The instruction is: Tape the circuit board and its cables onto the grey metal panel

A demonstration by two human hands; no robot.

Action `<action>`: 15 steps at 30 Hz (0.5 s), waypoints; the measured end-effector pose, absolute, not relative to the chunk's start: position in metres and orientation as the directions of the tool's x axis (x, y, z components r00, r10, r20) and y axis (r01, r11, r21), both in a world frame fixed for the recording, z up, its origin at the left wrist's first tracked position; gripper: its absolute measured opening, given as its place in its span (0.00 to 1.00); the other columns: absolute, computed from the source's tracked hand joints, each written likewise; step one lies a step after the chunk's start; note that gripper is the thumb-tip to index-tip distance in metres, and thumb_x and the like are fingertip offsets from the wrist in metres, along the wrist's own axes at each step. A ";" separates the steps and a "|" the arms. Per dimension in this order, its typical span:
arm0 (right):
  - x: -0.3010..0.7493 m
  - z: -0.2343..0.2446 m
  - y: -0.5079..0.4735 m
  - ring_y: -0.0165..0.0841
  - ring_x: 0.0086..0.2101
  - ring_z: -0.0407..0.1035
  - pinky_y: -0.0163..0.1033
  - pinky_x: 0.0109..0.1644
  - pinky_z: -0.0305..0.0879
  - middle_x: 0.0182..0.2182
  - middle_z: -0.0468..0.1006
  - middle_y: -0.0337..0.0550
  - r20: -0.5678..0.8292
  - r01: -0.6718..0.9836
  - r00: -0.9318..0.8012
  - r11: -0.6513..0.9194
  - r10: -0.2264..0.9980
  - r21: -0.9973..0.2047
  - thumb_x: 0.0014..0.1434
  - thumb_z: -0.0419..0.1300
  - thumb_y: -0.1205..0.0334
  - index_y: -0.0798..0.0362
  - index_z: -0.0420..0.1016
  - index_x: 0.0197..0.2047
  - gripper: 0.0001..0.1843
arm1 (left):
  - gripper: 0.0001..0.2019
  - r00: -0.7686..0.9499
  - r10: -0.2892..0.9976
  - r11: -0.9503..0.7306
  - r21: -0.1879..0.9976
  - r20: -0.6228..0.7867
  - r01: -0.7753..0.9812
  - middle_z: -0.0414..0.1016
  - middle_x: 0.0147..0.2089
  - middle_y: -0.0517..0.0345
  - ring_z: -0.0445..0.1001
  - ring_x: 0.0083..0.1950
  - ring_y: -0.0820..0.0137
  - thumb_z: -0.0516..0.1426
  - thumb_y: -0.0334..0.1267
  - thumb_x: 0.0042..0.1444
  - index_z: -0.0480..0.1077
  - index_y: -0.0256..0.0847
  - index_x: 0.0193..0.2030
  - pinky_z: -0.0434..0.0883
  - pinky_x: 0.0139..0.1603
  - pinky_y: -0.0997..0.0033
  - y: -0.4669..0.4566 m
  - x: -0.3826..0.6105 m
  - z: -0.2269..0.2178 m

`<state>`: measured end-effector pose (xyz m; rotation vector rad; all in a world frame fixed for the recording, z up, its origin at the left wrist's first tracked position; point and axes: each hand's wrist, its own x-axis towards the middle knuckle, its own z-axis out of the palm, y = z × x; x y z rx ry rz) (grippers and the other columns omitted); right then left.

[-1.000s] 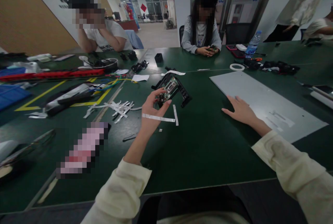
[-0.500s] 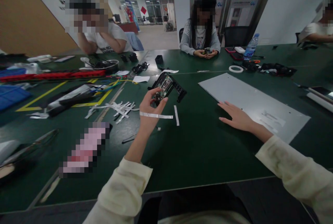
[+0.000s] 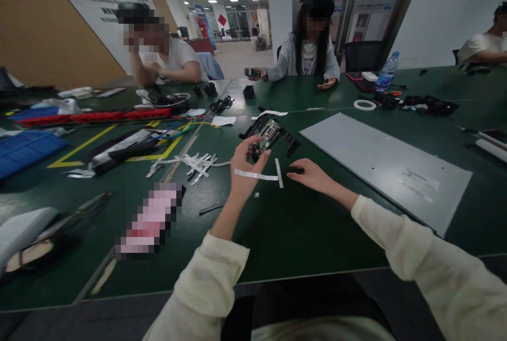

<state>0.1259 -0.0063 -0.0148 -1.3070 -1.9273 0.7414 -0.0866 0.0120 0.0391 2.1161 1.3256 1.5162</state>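
My left hand (image 3: 247, 164) is raised over the green table (image 3: 301, 235) and closed on a black frame with a bare circuit board (image 3: 269, 135) in it. A white tape strip (image 3: 255, 174) hangs across the heel of that hand. Lying low on the table, my right hand (image 3: 315, 176) stretches its fingers left, thumb and forefinger slightly apart. It holds nothing I can see. Its fingertips are just right of a short white tape strip (image 3: 279, 172) lying on the table.
A grey metal panel (image 3: 380, 161) lies to the right. Several white tape strips (image 3: 194, 162) and cables lie to the left, with a red bar (image 3: 95, 116) behind. A tape roll (image 3: 364, 104) and a water bottle (image 3: 387, 70) stand further back. Three other people sit at the table.
My right hand has slid left off the grey panel's edge to beside the short tape strip. The left hand keeps its hold on the board. The person opposite has reached an arm out sideways.
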 end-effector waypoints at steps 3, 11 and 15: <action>0.098 -0.021 0.006 0.41 0.48 0.68 0.49 0.52 0.64 0.43 0.77 0.42 0.271 0.537 -0.253 0.368 0.929 -0.759 0.54 0.61 0.45 0.45 0.79 0.44 0.18 | 0.16 0.054 0.763 -0.567 0.626 0.645 0.536 0.72 0.52 0.52 0.71 0.51 0.64 0.59 0.40 0.54 0.68 0.43 0.50 0.70 0.49 0.62 0.013 -0.089 0.036; 0.094 -0.019 0.005 0.39 0.42 0.73 0.46 0.49 0.66 0.37 0.80 0.41 0.220 0.347 -0.324 0.332 0.920 -0.877 0.56 0.60 0.48 0.46 0.82 0.35 0.13 | 0.17 0.050 0.777 -0.556 0.645 0.628 0.525 0.73 0.51 0.54 0.72 0.50 0.64 0.58 0.41 0.54 0.68 0.43 0.51 0.69 0.49 0.63 0.011 -0.087 0.038; 0.107 -0.009 -0.007 0.40 0.44 0.73 0.47 0.51 0.67 0.41 0.80 0.44 0.149 0.218 -0.264 0.209 0.953 -0.953 0.60 0.55 0.48 0.49 0.79 0.39 0.17 | 0.16 0.056 0.777 -0.559 0.646 0.627 0.520 0.73 0.51 0.54 0.72 0.51 0.64 0.59 0.40 0.54 0.68 0.43 0.50 0.70 0.50 0.63 0.010 -0.086 0.039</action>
